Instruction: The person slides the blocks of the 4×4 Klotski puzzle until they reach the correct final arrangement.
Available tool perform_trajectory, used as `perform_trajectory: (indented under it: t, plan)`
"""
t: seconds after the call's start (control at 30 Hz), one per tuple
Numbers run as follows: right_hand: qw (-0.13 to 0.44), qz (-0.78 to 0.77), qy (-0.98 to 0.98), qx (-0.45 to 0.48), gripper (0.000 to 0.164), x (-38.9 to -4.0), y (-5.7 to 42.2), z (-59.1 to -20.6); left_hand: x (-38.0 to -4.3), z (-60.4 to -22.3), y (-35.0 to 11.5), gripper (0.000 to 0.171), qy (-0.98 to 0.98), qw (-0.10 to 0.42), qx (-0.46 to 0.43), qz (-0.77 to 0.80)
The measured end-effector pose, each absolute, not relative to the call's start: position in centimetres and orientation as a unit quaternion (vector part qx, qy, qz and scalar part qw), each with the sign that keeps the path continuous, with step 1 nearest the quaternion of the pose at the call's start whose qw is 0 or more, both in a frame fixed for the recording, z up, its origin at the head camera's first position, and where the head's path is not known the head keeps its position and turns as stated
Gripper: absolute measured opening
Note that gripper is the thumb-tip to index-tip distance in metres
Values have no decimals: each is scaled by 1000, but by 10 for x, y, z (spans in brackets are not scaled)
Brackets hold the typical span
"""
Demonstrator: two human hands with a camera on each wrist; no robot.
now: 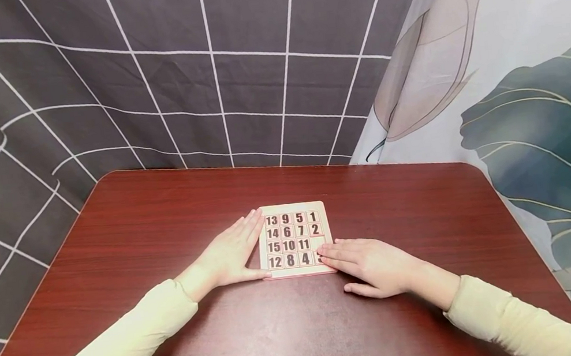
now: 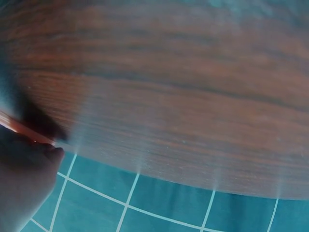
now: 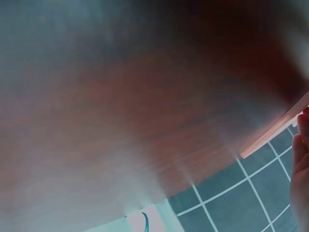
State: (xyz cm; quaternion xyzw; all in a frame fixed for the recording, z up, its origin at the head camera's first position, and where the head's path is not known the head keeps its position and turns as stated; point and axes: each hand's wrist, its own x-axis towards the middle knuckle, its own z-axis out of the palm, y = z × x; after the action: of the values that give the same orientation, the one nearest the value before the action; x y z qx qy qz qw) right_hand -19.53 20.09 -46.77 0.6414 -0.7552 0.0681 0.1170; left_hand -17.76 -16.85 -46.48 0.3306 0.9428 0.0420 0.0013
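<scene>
A number slide puzzle (image 1: pixel 291 208) with a pale frame lies flat on the table. Its tiles carry black numerals, and a blank slot shows in the third row at the right, below tile 2 (image 1: pixel 315 229). My left hand (image 1: pixel 228 253) is spread along the puzzle's left side, with straight fingers by the upper corner and the thumb touching the lower one. With extended fingers, my right hand (image 1: pixel 373 264) touches the lower right of the puzzle. Those fingertips partly cover tile 3 (image 1: pixel 320 259). Both wrist views catch only part of a hand at the edge.
The puzzle sits on a dark red wood-grain table (image 1: pixel 173 207) with rounded far corners. Behind it hangs a dark grey curtain (image 1: pixel 249 83) with a white grid. A pale curtain (image 1: pixel 514 119) with leaf shapes hangs along the right side.
</scene>
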Motion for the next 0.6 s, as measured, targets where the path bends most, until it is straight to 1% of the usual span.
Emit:
perform_trajectory:
  t: [0.23, 0.6]
  plan:
    - [122, 71, -748, 649, 61, -197, 200, -466, -177, -463, -170, 117, 944, 0, 328, 41]
    - [111, 74, -773, 621, 61, -224, 191, -460, -177, -465, -169, 116, 942, 0, 331, 56]
